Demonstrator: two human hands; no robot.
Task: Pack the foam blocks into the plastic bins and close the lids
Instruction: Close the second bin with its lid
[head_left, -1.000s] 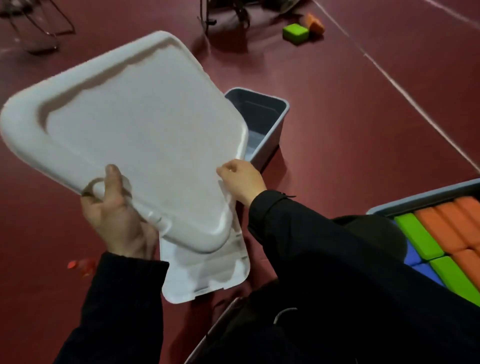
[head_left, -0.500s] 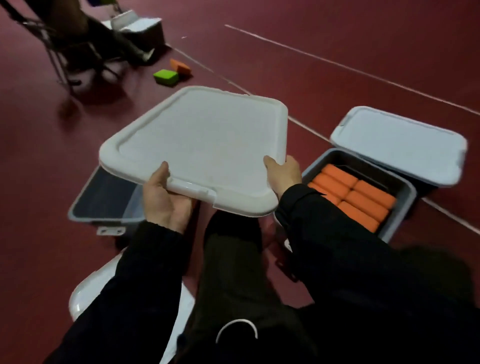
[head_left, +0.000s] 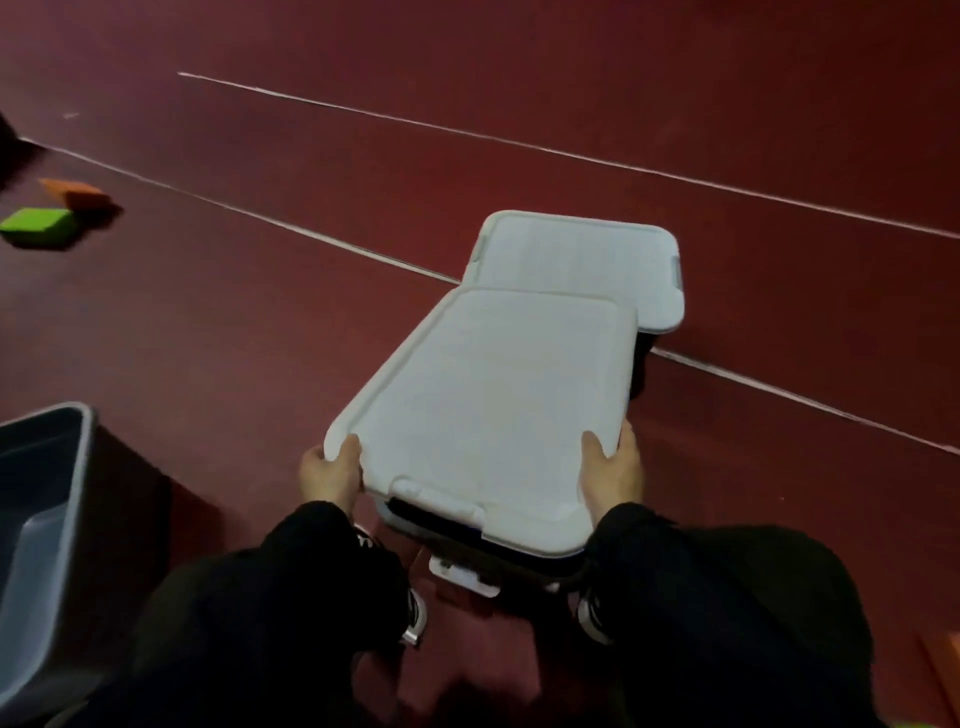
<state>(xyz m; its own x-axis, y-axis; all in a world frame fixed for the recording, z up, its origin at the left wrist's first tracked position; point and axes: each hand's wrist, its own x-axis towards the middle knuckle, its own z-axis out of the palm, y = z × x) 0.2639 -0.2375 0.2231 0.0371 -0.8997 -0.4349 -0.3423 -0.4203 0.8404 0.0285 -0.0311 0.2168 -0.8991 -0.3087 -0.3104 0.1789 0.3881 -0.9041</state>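
A white bin lid (head_left: 493, 410) lies over a dark bin (head_left: 524, 558) right in front of me, covering its contents. My left hand (head_left: 332, 475) grips the lid's near left corner, my right hand (head_left: 610, 475) its near right corner. A white latch (head_left: 462, 577) hangs on the bin's near wall below the lid. Behind it stands a second bin closed under a white lid (head_left: 582, 265). An open grey bin (head_left: 47, 514) sits at the left edge. A green foam block (head_left: 36, 226) and an orange foam block (head_left: 72, 192) lie loose on the floor, far left.
The floor is dark red with pale lines (head_left: 571, 156) running across it. My knees and shoes (head_left: 415, 613) flank the near bin. An orange edge (head_left: 943, 670) shows at the bottom right corner.
The lid was lifted high one second ago, then carried to the right and lowered over the bin of orange blocks, which it now hides. My view swung right.
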